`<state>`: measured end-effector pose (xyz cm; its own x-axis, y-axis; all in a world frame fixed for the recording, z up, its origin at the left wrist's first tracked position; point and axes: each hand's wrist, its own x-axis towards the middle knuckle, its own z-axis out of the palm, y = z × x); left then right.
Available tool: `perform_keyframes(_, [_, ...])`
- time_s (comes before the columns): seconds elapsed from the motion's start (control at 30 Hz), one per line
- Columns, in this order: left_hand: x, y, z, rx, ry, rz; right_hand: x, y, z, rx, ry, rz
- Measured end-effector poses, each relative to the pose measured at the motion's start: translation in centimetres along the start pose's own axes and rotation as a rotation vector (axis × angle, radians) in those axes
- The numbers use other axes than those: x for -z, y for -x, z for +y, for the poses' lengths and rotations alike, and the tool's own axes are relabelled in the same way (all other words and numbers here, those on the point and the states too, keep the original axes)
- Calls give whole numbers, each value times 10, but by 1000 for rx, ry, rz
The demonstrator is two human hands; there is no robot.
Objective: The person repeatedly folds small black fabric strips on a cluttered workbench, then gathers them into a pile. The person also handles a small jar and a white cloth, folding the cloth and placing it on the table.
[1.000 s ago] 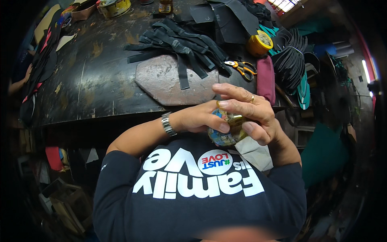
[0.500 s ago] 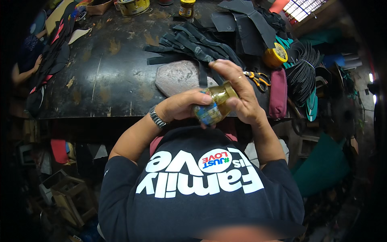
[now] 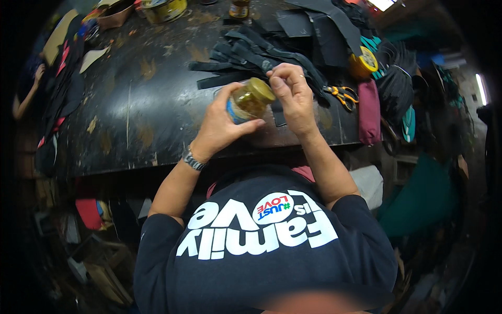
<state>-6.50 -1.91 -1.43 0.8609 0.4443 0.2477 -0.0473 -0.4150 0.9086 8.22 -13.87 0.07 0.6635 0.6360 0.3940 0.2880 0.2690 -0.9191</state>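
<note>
My left hand (image 3: 222, 118) is wrapped round a glass jar (image 3: 250, 107) with a yellowish lid and a partly blue label. The jar is tilted, its lid end up and to the right, above the table's near edge. Just right of the lid, my right hand (image 3: 295, 97) is closed, its thumb and fingertips pressed together. Whatever is in that pinch, if anything, is too small to make out. Beyond both hands lies a heap of black strips (image 3: 251, 57) on the dark table (image 3: 157, 94).
Orange-handled pliers (image 3: 342, 97), a maroon pouch (image 3: 369, 112) and a yellow-lidded container (image 3: 363, 63) lie at the right. Black sheets (image 3: 319, 31) and a coil of black cord (image 3: 395, 78) are beyond. A yellow tin (image 3: 163, 9) and another jar (image 3: 239, 8) stand at the far edge. Another person's hand (image 3: 38, 76) is far left.
The jar has moved up and left, in my left hand, its lid end turned further upward. My right hand has come off the jar and closed into a pinch beside it.
</note>
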Motion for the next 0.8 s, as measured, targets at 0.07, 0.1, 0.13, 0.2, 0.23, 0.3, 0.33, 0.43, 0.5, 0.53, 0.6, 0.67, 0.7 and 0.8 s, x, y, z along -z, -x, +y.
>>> perform_keyframes(0.07, [5, -7, -3, -27, -8, 8, 10, -10, -6, 281, 511, -149])
perform_keyframes(0.1, [5, -11, -3, -29, 7, 0, 14, -13, -10, 424, 755, -199])
perform_keyframes(0.13, [5, -14, -3, -36, 18, 3, 13, -16, -11, 452, 818, -209])
perform_keyframes(0.2, [2, -19, -4, -72, 40, 36, 7, -15, -12, 567, 999, -122])
perform_keyframes(0.23, [1, -23, -4, -29, 157, 57, 4, -13, -11, 583, 1104, -104])
perform_keyframes(0.3, [-2, -28, -6, 10, 395, 106, -4, -2, -11, 435, 948, -80])
perform_keyframes(0.33, [-3, -29, -8, 9, 387, 96, -6, 2, -9, 342, 785, -81])
perform_keyframes(0.43, [-4, -30, -13, 43, 391, 48, -1, 14, -6, 40, 222, -114])
perform_keyframes(0.5, [-5, -29, -14, -14, 385, 18, 4, 21, -6, -29, 48, -93])
perform_keyframes(0.53, [-7, -29, -14, -45, 346, 7, 5, 24, -6, -17, 46, -20])
perform_keyframes(0.6, [-13, -29, -13, -60, 360, -28, 6, 27, -5, 5, 80, 87])
perform_keyframes(0.67, [-23, -32, -10, -19, 409, -25, 4, 29, -4, 63, 172, 241])
perform_keyframes(0.7, [-28, -33, -8, 2, 433, -25, 4, 30, -4, 74, 239, 284])
perform_keyframes(0.8, [-40, -41, -5, 65, 460, -68, 11, 28, -4, 130, 419, 385])
